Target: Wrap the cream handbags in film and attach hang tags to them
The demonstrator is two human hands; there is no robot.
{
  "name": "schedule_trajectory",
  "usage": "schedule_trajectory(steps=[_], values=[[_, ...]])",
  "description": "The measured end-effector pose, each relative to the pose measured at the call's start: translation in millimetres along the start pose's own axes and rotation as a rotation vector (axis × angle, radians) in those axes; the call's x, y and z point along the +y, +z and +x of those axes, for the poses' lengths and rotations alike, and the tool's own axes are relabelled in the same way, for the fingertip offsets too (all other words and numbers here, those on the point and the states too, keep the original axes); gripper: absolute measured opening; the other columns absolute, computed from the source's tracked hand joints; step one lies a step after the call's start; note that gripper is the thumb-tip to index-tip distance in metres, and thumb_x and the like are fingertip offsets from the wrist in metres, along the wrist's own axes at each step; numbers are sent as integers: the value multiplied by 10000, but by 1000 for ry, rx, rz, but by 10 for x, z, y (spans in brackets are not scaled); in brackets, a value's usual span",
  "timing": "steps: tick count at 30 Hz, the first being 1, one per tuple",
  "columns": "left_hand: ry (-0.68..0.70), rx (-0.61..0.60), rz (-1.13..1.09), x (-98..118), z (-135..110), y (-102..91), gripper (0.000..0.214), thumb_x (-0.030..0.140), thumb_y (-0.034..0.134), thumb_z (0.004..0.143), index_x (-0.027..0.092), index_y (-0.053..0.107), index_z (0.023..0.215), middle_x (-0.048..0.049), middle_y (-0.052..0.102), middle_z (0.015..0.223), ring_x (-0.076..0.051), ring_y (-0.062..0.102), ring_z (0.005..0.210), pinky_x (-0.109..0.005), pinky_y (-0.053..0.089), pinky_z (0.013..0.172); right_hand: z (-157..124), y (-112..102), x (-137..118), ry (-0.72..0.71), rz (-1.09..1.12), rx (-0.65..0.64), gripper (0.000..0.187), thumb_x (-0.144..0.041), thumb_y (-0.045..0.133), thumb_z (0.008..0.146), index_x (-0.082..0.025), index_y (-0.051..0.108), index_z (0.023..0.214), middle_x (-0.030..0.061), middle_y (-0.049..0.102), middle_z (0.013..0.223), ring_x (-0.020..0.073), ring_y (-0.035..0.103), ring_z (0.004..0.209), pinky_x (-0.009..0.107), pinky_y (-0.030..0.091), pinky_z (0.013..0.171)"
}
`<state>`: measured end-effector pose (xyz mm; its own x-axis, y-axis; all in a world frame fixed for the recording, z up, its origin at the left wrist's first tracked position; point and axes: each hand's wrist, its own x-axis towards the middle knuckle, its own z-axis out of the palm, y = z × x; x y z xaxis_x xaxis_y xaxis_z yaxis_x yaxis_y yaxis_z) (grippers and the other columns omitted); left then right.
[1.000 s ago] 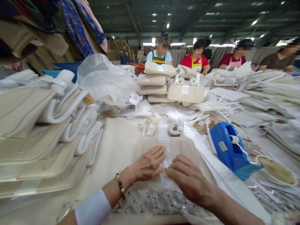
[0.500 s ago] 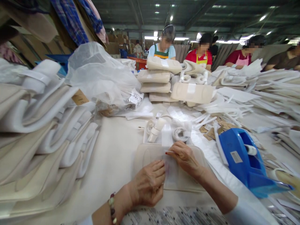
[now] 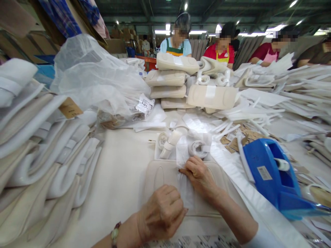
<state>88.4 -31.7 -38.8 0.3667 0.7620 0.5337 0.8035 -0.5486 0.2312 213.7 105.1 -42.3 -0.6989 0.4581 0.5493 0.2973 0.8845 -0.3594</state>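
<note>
A folded cream pad (image 3: 160,175) lies on the table in front of me, with a strip of clear tape (image 3: 184,162) running across its middle. My right hand (image 3: 199,175) presses its fingertips on the tape at the pad's far edge. My left hand (image 3: 161,213) rests curled on the pad's near edge, holding the tape's lower end down. Just behind the pad lie rolled white straps (image 3: 198,148).
A blue tape dispenser (image 3: 271,172) stands to the right. Stacks of cream pads (image 3: 38,144) pile up on the left, a clear plastic bag (image 3: 95,79) behind them. More taped pads (image 3: 176,79) are stacked ahead. Several people work across the table (image 3: 124,172).
My right hand slid forward along the tape to the pad's far edge. My left hand drew back toward me and curled. The camera view tilted down and closer.
</note>
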Motion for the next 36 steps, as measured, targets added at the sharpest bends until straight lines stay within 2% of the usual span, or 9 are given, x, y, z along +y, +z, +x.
schedule_trajectory(steps=[4, 8, 12, 15, 18, 21, 26, 29, 36], values=[[-51, 42, 336, -4, 105, 149, 306, 164, 425, 900, 8, 561, 1125, -169, 649, 1084, -279, 560, 1107, -406, 486, 938, -5, -2, 10, 6, -30, 9, 296, -98, 601, 827, -198, 448, 595, -4, 504, 634, 152, 466, 657, 250, 386, 592], [-92, 10, 456, -12, 74, 252, 320, 224, 416, 922, 42, 575, 1132, -139, 641, 1147, -296, 537, 1148, -437, 448, 965, 9, 1, 25, 44, -45, -8, 254, -110, 583, 831, -206, 476, 621, 2, 531, 659, 163, 504, 678, 259, 418, 610], [-102, 23, 483, -2, 34, 246, 326, 248, 384, 935, 72, 579, 1130, -133, 638, 1185, -284, 545, 1147, -442, 427, 968, 46, -39, -40, 74, -87, 101, 95, -132, 527, 860, -186, 580, 917, 55, 606, 815, 208, 554, 789, 312, 488, 681], [-99, 14, 507, 3, 44, 221, 326, 258, 379, 934, 87, 581, 1123, -136, 624, 1223, -276, 551, 1147, -431, 426, 961, -37, -274, -104, -3, -140, 265, 255, -195, 521, 889, -162, 537, 1141, 100, 621, 939, 233, 562, 893, 361, 503, 769], [-79, 23, 535, 9, 62, 201, 315, 248, 372, 931, 102, 589, 1106, -134, 631, 1214, -265, 563, 1131, -419, 428, 947, -320, -765, -19, 15, -266, 425, 259, -266, 574, 879, -182, 570, 1124, 92, 621, 957, 218, 571, 900, 351, 488, 802], [-50, 65, 564, 10, 59, 207, 312, 220, 351, 934, 114, 599, 1092, -126, 648, 1186, -248, 568, 1121, -400, 413, 951, -740, -1373, 233, 196, -439, 551, 218, -368, 583, 860, -192, 642, 973, 91, 631, 923, 223, 574, 871, 375, 461, 814], [-20, 164, 514, -54, 47, 297, 314, 206, 348, 940, 107, 614, 1075, -145, 655, 1161, -253, 575, 1101, -404, 376, 972, -1232, -2052, 594, 909, -220, 532, 413, -594, 533, 662, -195, 641, 679, 104, 636, 779, 292, 549, 865, 447, 397, 826], [-1, 202, 475, -75, 60, 320, 325, 218, 350, 942, 93, 626, 1059, -166, 653, 1150, -269, 579, 1085, -412, 373, 962, -1268, -2081, 679, 1086, -50, 476, 374, -565, 553, 602, -203, 625, 542, 65, 622, 633, 255, 562, 722, 384, 395, 712], [43, 233, 479, -61, 89, 286, 324, 226, 353, 944, 96, 638, 1027, -163, 668, 1112, -263, 595, 1047, -399, 381, 935, -1105, -1865, 754, 1138, 324, 578, 303, -498, 657, 509, -202, 605, 472, 21, 576, 494, 166, 498, 494, 292, 368, 492]])
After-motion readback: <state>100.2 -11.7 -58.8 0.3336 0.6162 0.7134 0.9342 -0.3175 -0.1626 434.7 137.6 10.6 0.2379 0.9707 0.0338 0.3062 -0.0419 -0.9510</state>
